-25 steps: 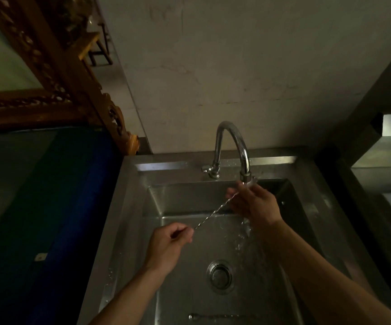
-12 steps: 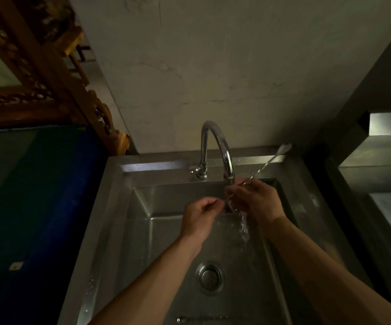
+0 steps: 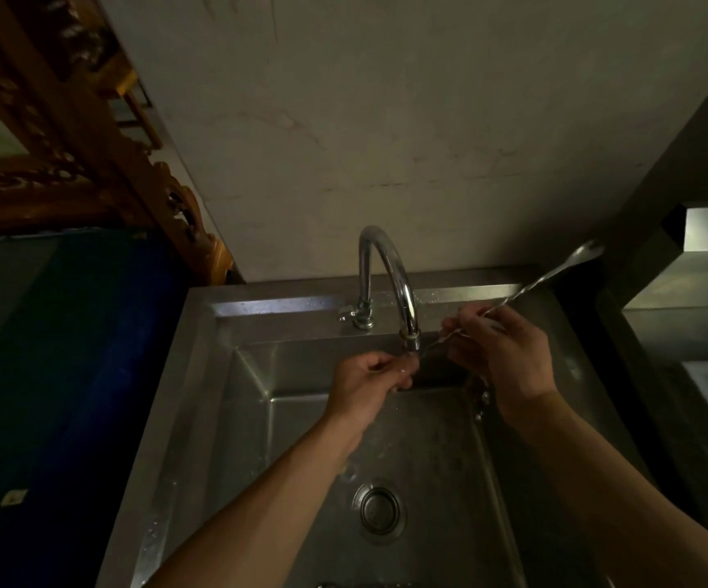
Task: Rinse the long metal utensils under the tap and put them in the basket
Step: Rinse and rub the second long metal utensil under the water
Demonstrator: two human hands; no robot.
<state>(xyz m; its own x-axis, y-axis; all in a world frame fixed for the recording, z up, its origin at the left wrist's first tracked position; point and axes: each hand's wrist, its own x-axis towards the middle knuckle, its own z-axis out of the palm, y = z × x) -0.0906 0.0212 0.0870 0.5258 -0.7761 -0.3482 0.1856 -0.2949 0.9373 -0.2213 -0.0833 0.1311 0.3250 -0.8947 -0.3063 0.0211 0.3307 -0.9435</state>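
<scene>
A long thin metal spoon [image 3: 543, 280] with a twisted shaft slants from under the tap spout up to the right, its bowl past the sink's right rim. My right hand [image 3: 502, 358] grips the shaft near its middle. My left hand [image 3: 371, 381] pinches the lower end right under the chrome tap [image 3: 386, 269], where water runs over my fingers. A second long metal utensil [image 3: 365, 584] lies on the sink floor at the bottom edge, mostly cut off. No basket is in view.
The steel sink [image 3: 258, 418] has a round drain [image 3: 379, 509] in its floor. A blue surface [image 3: 67, 375] lies to the left, a carved wooden frame [image 3: 89, 163] above it. Steel shelving [image 3: 704, 290] stands at the right. A plain wall is behind the tap.
The spoon has slid up and to the right through my right hand, so its bowl now sticks out past the sink rim. My left hand moved up from mid-sink to under the spout.
</scene>
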